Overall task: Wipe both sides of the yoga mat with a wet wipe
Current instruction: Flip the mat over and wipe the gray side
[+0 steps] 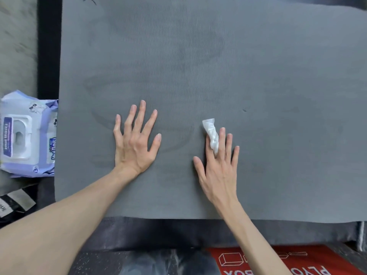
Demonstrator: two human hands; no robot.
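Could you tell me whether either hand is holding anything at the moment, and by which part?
The right hand holds a crumpled white wet wipe between its fingers, by its near end. The left hand holds nothing, lying flat on the grey yoga mat.

A dark surface (48, 46) is carrying a grey yoga mat (218, 56), which is lying flat across most of it. At nine o'clock a pale blue wet wipe pack (27, 133) is sitting just beside the mat's left edge, partly on a grey fabric (17, 46). At five o'clock a red printed sheet (278, 261) is showing below the mat.
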